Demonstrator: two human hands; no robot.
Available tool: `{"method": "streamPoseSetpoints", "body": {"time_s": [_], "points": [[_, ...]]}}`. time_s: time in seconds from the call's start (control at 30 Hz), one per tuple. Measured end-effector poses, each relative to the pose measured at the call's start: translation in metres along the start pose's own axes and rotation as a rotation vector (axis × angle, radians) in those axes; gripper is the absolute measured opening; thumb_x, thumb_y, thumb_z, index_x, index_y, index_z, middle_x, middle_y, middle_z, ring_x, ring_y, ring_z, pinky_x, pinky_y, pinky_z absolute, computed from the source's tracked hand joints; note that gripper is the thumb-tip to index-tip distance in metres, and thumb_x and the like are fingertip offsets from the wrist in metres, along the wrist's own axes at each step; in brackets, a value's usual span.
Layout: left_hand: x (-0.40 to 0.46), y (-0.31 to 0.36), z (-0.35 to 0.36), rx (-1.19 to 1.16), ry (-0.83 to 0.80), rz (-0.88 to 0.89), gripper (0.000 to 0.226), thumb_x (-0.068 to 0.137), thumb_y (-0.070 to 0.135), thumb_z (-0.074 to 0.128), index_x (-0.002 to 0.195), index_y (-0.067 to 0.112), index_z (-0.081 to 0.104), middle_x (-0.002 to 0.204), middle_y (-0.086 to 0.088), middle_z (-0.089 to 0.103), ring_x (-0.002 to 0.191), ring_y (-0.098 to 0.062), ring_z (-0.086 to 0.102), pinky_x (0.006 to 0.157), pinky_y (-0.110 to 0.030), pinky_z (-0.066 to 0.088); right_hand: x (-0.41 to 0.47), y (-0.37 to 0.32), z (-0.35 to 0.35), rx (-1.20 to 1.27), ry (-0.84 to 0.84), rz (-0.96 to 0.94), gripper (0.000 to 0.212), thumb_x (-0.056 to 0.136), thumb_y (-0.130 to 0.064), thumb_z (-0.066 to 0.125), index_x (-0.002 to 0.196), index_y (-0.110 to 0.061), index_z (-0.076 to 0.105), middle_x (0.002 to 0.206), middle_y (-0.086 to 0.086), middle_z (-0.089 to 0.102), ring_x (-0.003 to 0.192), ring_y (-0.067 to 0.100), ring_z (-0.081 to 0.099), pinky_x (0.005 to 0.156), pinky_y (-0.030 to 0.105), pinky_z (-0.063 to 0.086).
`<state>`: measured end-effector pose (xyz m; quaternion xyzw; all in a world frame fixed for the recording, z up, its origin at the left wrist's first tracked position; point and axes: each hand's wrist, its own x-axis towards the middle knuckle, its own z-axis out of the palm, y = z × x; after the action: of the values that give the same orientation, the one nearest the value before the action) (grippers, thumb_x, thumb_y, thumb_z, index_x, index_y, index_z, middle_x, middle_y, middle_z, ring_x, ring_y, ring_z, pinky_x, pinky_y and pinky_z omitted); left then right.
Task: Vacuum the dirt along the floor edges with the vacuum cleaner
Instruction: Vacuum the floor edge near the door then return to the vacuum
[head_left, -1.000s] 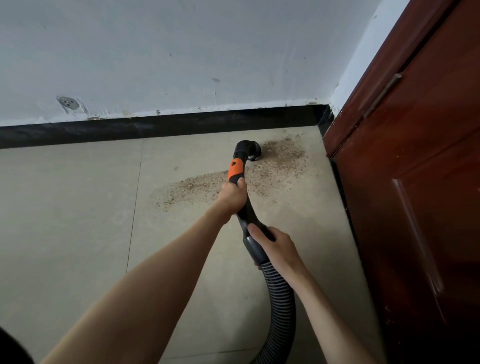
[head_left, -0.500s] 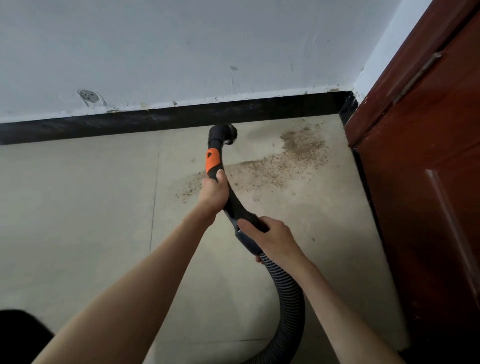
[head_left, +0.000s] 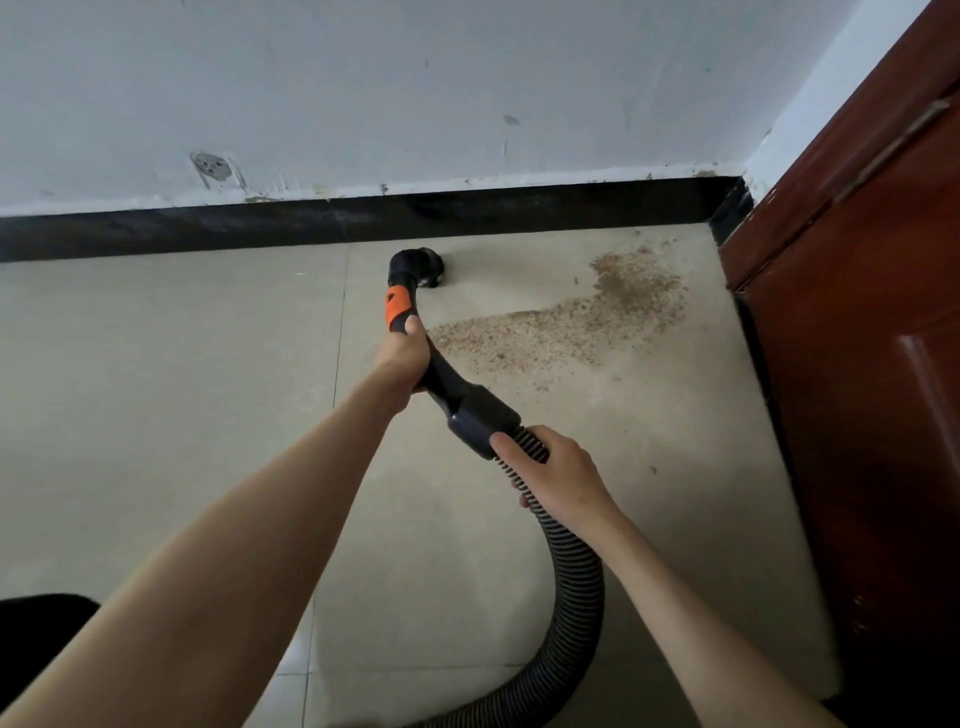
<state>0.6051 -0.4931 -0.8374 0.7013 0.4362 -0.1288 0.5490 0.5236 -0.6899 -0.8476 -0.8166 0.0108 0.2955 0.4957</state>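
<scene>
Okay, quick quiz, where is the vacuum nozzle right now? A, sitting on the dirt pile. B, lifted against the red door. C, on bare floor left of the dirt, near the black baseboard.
C: the nozzle rests on bare tile by the baseboard, with the dirt spread off to its right.

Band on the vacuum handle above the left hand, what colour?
Orange band on the black vacuum handle, clearest in the head view.
</scene>
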Motion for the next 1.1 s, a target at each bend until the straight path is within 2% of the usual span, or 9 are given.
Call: {"method": "streamPoseSetpoints", "body": {"time_s": [0.07, 0.23, 0.4, 0.53, 0.67, 0.73, 0.83, 1.0, 1.1], "points": [[0.001, 0.003, 0.005, 0.006, -0.032, 0.000, 0.050, 0.103, 0.037, 0.024, 0.138, 0.004, 0.034, 0.114, -0.014, 0.048, 0.100, -0.025, 0.049, 0.080, -0.037, 0.046, -0.002, 0.000, -0.001, 0.000, 0.023, 0.000, 0.041, 0.085, -0.059, 0.060, 0.085, -0.018, 0.061, 0.070, 0.001, 0.068, 0.052, 0.013, 0.066, 0.061, 0.035, 0.055], [-0.001, -0.006, 0.000, -0.012, -0.008, 0.001, 0.050, 0.102, 0.037, 0.026, 0.134, 0.001, 0.037, 0.116, -0.018, 0.051, 0.105, -0.030, 0.054, 0.083, -0.039, 0.049, -0.008, -0.003, -0.001, 0.015, -0.012, -0.001, 0.041, 0.085, -0.056, 0.062, 0.086, -0.015, 0.061, 0.071, 0.005, 0.066, 0.049, 0.013, 0.064, 0.058, 0.034, 0.055], [-0.022, -0.042, -0.036, -0.152, 0.157, -0.055, 0.054, 0.101, 0.039, 0.029, 0.142, 0.003, 0.032, 0.123, -0.015, 0.049, 0.107, -0.029, 0.053, 0.082, -0.038, 0.049, -0.021, -0.012, 0.006, 0.002, -0.170, -0.042, 0.050, 0.070, -0.068, 0.060, 0.088, -0.022, 0.063, 0.069, -0.003, 0.066, 0.057, 0.014, 0.067, 0.064, 0.039, 0.058], [-0.049, -0.074, -0.062, -0.191, 0.242, -0.088, 0.054, 0.101, 0.037, 0.030, 0.142, 0.002, 0.033, 0.133, -0.019, 0.048, 0.118, -0.034, 0.052, 0.094, -0.044, 0.049, -0.034, -0.021, 0.013, -0.032, -0.328, -0.051, 0.060, 0.067, -0.073, 0.058, 0.102, -0.025, 0.063, 0.081, 0.002, 0.071, 0.070, 0.023, 0.071, 0.065, 0.044, 0.060], [-0.066, -0.085, -0.065, -0.190, 0.210, -0.161, 0.053, 0.102, 0.035, 0.030, 0.143, 0.001, 0.031, 0.134, -0.019, 0.047, 0.120, -0.035, 0.050, 0.089, -0.043, 0.050, -0.042, -0.030, 0.019, -0.074, -0.438, -0.055, 0.056, 0.071, -0.073, 0.058, 0.105, -0.029, 0.058, 0.081, -0.002, 0.068, 0.057, 0.016, 0.069, 0.051, 0.024, 0.054], [-0.074, -0.090, -0.058, -0.174, 0.178, -0.200, 0.053, 0.102, 0.035, 0.029, 0.144, 0.003, 0.030, 0.136, -0.020, 0.046, 0.120, -0.035, 0.050, 0.086, -0.042, 0.050, -0.046, -0.030, 0.022, -0.156, -0.464, -0.090, 0.052, 0.073, -0.074, 0.057, 0.099, -0.030, 0.056, 0.080, -0.003, 0.067, 0.054, 0.013, 0.068, 0.049, 0.022, 0.052], [-0.086, -0.097, -0.041, -0.154, 0.147, -0.210, 0.052, 0.102, 0.035, 0.029, 0.145, 0.005, 0.029, 0.136, -0.019, 0.046, 0.121, -0.035, 0.049, 0.080, -0.038, 0.047, -0.056, -0.025, 0.020, -0.286, -0.448, -0.088, 0.051, 0.074, -0.078, 0.051, 0.089, -0.030, 0.052, 0.075, -0.005, 0.065, 0.051, 0.009, 0.066, 0.049, 0.020, 0.051], [-0.089, -0.090, -0.023, -0.123, 0.146, -0.167, 0.048, 0.102, 0.033, 0.029, 0.139, 0.004, 0.037, 0.123, -0.016, 0.051, 0.104, -0.028, 0.052, 0.078, -0.035, 0.045, -0.063, -0.016, 0.011, -0.386, -0.298, -0.065, 0.060, 0.075, -0.079, 0.048, 0.096, -0.023, 0.055, 0.072, -0.005, 0.067, 0.051, 0.008, 0.065, 0.055, 0.025, 0.052], [-0.082, -0.081, -0.023, -0.124, 0.131, -0.168, 0.050, 0.102, 0.035, 0.029, 0.141, 0.005, 0.035, 0.128, -0.017, 0.050, 0.113, -0.031, 0.052, 0.081, -0.037, 0.047, -0.057, -0.018, 0.006, -0.348, -0.289, -0.036, 0.053, 0.081, -0.070, 0.054, 0.100, -0.020, 0.057, 0.077, -0.005, 0.068, 0.055, 0.010, 0.067, 0.057, 0.025, 0.054]]}}
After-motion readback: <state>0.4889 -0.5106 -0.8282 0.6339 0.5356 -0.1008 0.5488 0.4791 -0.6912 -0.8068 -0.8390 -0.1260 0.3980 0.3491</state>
